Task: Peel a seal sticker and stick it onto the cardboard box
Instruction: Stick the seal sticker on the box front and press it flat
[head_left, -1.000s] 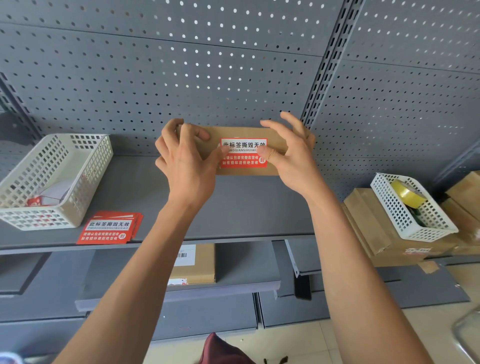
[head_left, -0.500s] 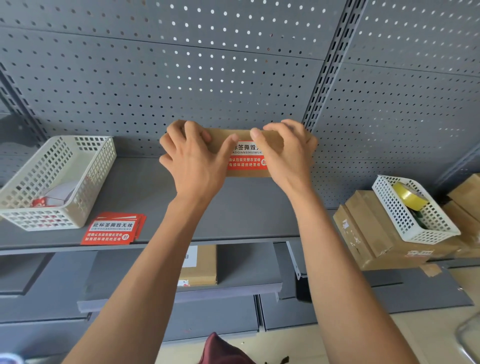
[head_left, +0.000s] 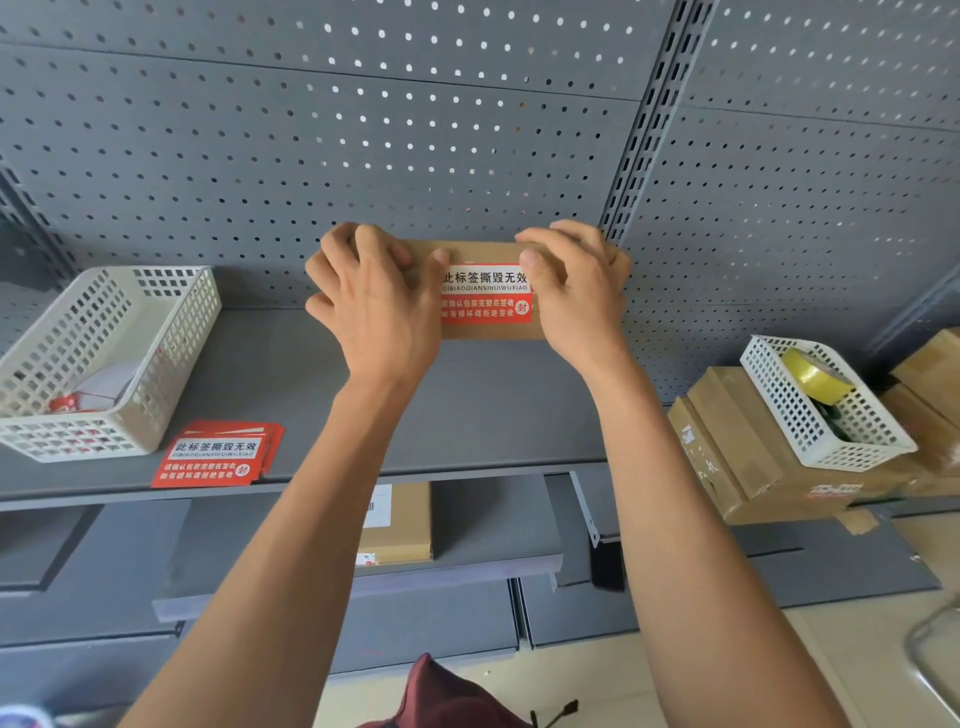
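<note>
Head view, centre of the frame: the flat brown cardboard box (head_left: 485, 332) is sitting on the grey metal shelf (head_left: 260, 384), the red-and-white seal sticker (head_left: 485, 301) lying on its front. The left hand (head_left: 376, 306) and right hand (head_left: 576, 296) are gripping the box ends, fingers curled over the top edge, thumbs pressing the sticker's upper corners, likely bedding the adhesive. Lower left, a stack of spare red stickers (head_left: 215, 457) is waiting.
</note>
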